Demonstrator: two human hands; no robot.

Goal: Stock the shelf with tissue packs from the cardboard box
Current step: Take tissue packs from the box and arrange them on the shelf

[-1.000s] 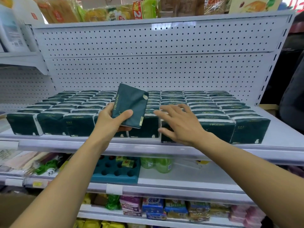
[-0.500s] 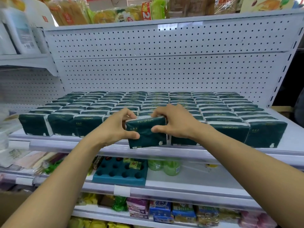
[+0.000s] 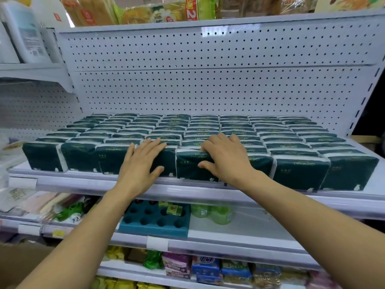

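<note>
Dark green tissue packs (image 3: pixel 239 130) fill the white shelf (image 3: pixel 187 190) in several tight rows. One front-row pack (image 3: pixel 191 167) stands in the middle of the row. My left hand (image 3: pixel 139 165) lies flat with straight fingers against the front pack just left of it. My right hand (image 3: pixel 225 159) rests over that middle pack's top and right edge, fingers spread on top and thumb pressing its front face. The cardboard box is out of sight.
A perforated white back panel (image 3: pixel 208 80) rises behind the packs. Below, a shelf holds a teal tray with round holes (image 3: pixel 154 222) and green bottles (image 3: pixel 212 213). Snack packets (image 3: pixel 204 268) fill the lowest shelf. Bagged goods (image 3: pixel 145 13) sit on top.
The pack I held up in my left hand came down into the front row. Both hands then let go of it and now press flat against the row.
</note>
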